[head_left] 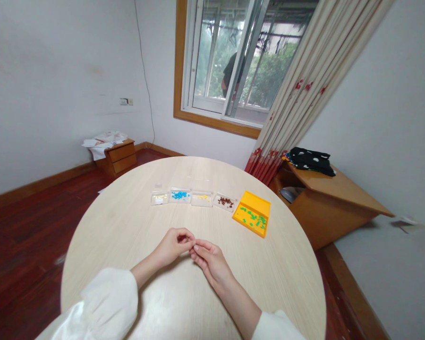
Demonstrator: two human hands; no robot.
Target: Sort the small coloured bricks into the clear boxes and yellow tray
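Note:
Fingertips meeting, my left hand and my right hand are both pinched together above the near middle of the round table. Whatever they hold is too small or hidden to make out. Beyond them stands a row of clear plastic trays: one with pale pieces, one with blue pieces, one with a few yellow pieces and one with dark brown pieces. To the right lies an open yellow case with small green pieces in its near half.
A small clear lid lies behind the pale-piece tray. Past the table are a wooden drawer unit at left, a tilted wooden cabinet with dark cloth at right, and a curtain by the window. A person shows through the glass.

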